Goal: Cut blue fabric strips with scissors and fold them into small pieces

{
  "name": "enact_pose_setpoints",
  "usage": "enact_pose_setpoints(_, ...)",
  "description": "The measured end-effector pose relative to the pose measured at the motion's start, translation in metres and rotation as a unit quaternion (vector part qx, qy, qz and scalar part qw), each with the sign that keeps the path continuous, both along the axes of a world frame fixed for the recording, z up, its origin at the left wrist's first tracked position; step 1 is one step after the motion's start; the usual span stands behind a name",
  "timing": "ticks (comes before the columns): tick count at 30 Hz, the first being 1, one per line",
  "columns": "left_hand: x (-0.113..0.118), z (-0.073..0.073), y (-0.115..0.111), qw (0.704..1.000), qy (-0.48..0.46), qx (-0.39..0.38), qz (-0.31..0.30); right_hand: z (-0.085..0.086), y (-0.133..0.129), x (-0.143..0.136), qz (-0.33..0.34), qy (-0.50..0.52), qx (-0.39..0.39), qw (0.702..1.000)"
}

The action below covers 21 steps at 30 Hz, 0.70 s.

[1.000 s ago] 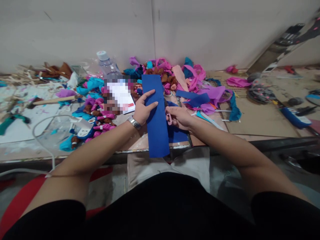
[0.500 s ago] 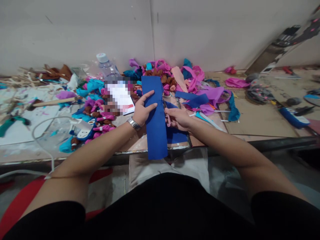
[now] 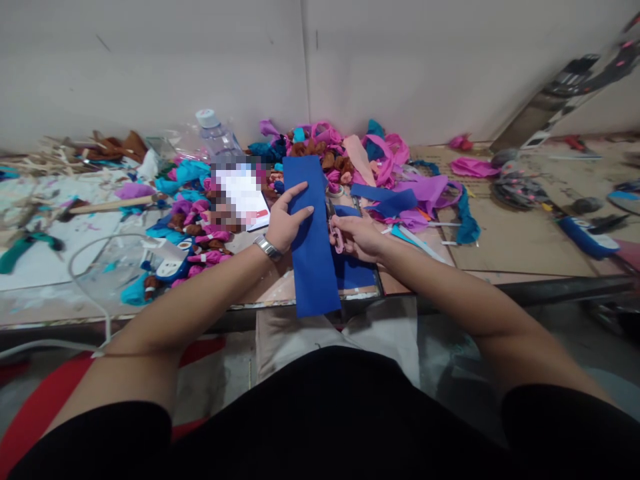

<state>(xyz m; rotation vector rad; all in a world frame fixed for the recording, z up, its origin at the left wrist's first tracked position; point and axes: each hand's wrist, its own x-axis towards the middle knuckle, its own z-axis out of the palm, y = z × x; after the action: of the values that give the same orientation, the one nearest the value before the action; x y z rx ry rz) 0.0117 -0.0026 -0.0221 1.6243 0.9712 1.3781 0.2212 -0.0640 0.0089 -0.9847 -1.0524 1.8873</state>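
A long dark-blue strip [image 3: 315,267], of paper or cloth, stands nearly upright over the table edge, its lower end hanging past it. My left hand [image 3: 287,220] grips its left side, thumb and forefinger spread on the front; the other fingers are hidden behind. At the strip's right edge, my right hand [image 3: 357,237] is closed round small scissors with pink handles [image 3: 339,240]. Their dark blades point up along that edge; whether they are apart I cannot tell. Another blue piece [image 3: 356,272] lies on the table beneath my right hand.
A lit phone [image 3: 245,193] leans left of the strip, with a water bottle [image 3: 219,137] behind. Crumpled pink, teal and brown pieces [image 3: 200,233] surround it. A hammer [image 3: 113,204], green-handled pliers [image 3: 30,250] and a white cable [image 3: 90,293] lie left; cardboard [image 3: 520,247] lies right.
The strip's lower end has shifted slightly to the right and up. My right hand with the scissors is almost where it was, and my left hand keeps its hold.
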Motion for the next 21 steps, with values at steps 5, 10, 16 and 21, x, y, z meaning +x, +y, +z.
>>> enact_pose_setpoints(5, 0.0011, -0.0006, -0.0003, 1.0, 0.001, 0.007, -0.004, 0.0006, 0.0004, -0.0002, -0.004, -0.002, -0.001, 1.0)
enact_pose_setpoints(10, 0.0024, 0.0, -0.0016, 1.0, 0.014, 0.011, 0.011, 0.0025, 0.0013, 0.0008, -0.003, 0.003, -0.004, 1.0)
enact_pose_setpoints(16, 0.0011, 0.0016, -0.0017, 1.0, 0.024, 0.013, 0.01, 0.0027, 0.0022, 0.0023, 0.005, -0.002, -0.012, 1.0)
enact_pose_setpoints(21, 0.002, 0.0004, -0.004, 0.998, 0.051, 0.035, 0.0, 0.0021, 0.0033, 0.0028, 0.005, 0.005, -0.014, 1.0)
